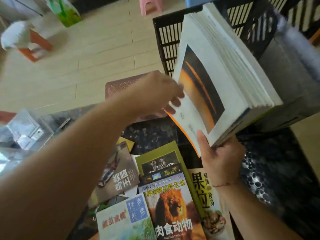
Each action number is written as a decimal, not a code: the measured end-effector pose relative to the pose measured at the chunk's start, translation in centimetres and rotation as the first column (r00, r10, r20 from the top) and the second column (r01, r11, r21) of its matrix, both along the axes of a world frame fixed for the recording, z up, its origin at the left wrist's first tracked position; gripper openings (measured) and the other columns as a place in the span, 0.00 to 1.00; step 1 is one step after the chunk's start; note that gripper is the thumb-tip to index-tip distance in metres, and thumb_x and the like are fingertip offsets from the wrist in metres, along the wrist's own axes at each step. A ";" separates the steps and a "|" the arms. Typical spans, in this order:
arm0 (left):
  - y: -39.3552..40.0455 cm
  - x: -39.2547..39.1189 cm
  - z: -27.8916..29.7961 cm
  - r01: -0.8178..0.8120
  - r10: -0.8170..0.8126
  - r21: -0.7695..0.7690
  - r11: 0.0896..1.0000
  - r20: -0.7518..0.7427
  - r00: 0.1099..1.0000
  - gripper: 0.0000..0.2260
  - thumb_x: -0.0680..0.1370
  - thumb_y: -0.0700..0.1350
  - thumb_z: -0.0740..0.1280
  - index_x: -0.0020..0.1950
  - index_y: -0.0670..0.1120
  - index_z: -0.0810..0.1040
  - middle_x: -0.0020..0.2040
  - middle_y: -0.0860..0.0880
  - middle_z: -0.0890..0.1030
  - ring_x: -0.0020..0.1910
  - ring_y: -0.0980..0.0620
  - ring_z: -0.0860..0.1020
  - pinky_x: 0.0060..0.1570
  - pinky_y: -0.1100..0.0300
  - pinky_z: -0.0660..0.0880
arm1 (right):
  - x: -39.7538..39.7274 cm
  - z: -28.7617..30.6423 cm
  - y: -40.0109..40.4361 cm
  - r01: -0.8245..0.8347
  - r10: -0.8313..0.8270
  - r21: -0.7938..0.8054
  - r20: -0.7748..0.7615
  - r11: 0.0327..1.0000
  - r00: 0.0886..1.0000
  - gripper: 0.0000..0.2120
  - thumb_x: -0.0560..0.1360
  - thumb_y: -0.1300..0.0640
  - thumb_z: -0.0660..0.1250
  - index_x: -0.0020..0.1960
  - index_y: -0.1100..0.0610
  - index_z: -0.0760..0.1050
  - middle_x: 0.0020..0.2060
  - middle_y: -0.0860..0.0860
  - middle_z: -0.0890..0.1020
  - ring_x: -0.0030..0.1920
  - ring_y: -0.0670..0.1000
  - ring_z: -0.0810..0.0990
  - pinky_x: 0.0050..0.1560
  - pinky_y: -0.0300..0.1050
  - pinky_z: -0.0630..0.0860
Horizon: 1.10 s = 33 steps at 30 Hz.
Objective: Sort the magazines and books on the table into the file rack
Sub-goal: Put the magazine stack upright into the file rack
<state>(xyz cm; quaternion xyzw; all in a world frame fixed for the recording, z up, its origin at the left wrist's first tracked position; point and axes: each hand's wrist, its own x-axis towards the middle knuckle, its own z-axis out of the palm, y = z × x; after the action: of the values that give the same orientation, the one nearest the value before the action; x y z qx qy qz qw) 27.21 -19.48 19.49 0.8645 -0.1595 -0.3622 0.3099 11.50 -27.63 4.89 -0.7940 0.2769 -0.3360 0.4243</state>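
I hold a thick white book (214, 75) up in front of the black slatted file rack (166, 42). Its cover shows an orange and dark picture. My right hand (220, 156) grips the book's lower corner from beneath. At the book's left edge, the fingers of my left hand (162, 94) touch the cover. Several books lie spread on the dark patterned table below: a lion book (171, 208), a zebra book (161, 161), a white and green book (121, 222), a brown book (119, 172) and a food book (207, 201).
A grey box (290, 80) stands at the right beside the rack. Clear plastic containers (26, 129) sit at the table's left. On the wooden floor beyond are a pink stool (150, 6), an orange stool (36, 44) and a green bag (67, 13).
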 end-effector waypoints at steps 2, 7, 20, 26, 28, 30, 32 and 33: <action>0.0 -0.9 -2.9 0.099 -0.092 0.108 0.989 -0.066 0.994 0.11 0.81 0.44 0.61 0.58 0.43 0.79 0.54 0.42 0.83 0.52 0.44 0.83 0.53 0.45 0.81 | -0.6 0.8 0.0 -0.007 0.007 -0.028 0.008 1.000 1.000 0.18 0.72 0.48 0.69 0.36 0.64 0.77 0.30 0.55 0.82 0.30 0.51 0.81 0.33 0.36 0.75; -1.1 -4.0 -7.8 -0.087 0.076 -0.059 0.994 -0.173 0.982 0.19 0.79 0.52 0.60 0.69 0.52 0.68 0.63 0.50 0.77 0.59 0.45 0.78 0.63 0.44 0.74 | -1.9 2.7 -0.8 0.001 0.001 -0.123 0.021 0.992 1.000 0.15 0.70 0.55 0.72 0.34 0.66 0.77 0.30 0.48 0.77 0.31 0.45 0.77 0.41 0.18 0.66; 1.1 -3.2 -11.0 -0.005 0.022 -0.102 0.995 0.166 0.986 0.13 0.82 0.45 0.57 0.64 0.54 0.74 0.54 0.55 0.78 0.47 0.54 0.76 0.39 0.69 0.67 | 0.9 2.3 1.5 -0.032 0.037 -0.108 0.043 0.994 0.998 0.10 0.69 0.59 0.74 0.36 0.61 0.74 0.24 0.54 0.76 0.23 0.52 0.74 0.29 0.28 0.67; 3.7 -3.8 -14.2 0.036 -0.037 0.011 0.999 0.073 0.997 0.29 0.77 0.48 0.61 0.76 0.62 0.58 0.70 0.49 0.72 0.63 0.48 0.74 0.63 0.49 0.73 | 0.9 1.5 2.0 -0.088 0.087 -0.078 -0.026 0.993 0.996 0.09 0.69 0.56 0.74 0.40 0.62 0.77 0.28 0.54 0.80 0.27 0.53 0.79 0.29 0.34 0.72; 3.7 -4.5 -14.8 0.088 -0.091 0.098 0.991 0.025 0.996 0.33 0.79 0.50 0.62 0.79 0.60 0.49 0.75 0.48 0.65 0.69 0.46 0.70 0.67 0.50 0.70 | 1.2 1.3 1.7 -0.094 0.089 -0.090 -0.056 0.992 0.994 0.10 0.68 0.57 0.74 0.42 0.63 0.78 0.29 0.55 0.81 0.27 0.53 0.80 0.32 0.31 0.70; 3.5 -5.1 -15.2 0.127 -0.133 0.136 0.982 0.035 0.990 0.34 0.79 0.50 0.63 0.79 0.59 0.47 0.74 0.48 0.66 0.69 0.46 0.70 0.66 0.51 0.70 | 1.9 1.2 1.3 -0.076 0.068 -0.095 -0.083 0.993 0.994 0.12 0.68 0.56 0.74 0.45 0.64 0.78 0.31 0.56 0.83 0.30 0.53 0.81 0.34 0.30 0.72; 3.4 -5.6 -15.7 0.159 -0.184 0.160 0.974 0.150 0.972 0.25 0.79 0.48 0.62 0.76 0.55 0.62 0.65 0.47 0.74 0.63 0.44 0.75 0.60 0.51 0.74 | 2.8 1.3 1.0 -0.045 0.037 -0.090 -0.079 0.995 0.996 0.13 0.68 0.57 0.75 0.47 0.64 0.79 0.34 0.56 0.83 0.32 0.52 0.82 0.37 0.29 0.72; 3.4 -5.8 -15.9 0.182 -0.218 0.186 0.966 0.201 0.955 0.19 0.78 0.48 0.61 0.70 0.52 0.71 0.59 0.47 0.76 0.59 0.44 0.76 0.56 0.51 0.75 | 3.2 1.6 0.9 -0.022 0.016 -0.093 -0.067 0.995 0.998 0.13 0.67 0.59 0.77 0.47 0.65 0.79 0.34 0.57 0.84 0.33 0.51 0.81 0.39 0.26 0.70</action>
<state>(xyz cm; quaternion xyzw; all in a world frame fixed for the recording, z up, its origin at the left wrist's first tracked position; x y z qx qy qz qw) 21.45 -16.06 3.54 0.9013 -0.2492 -0.3057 0.1792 14.66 -26.74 6.47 -0.8264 0.2671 -0.3181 0.3803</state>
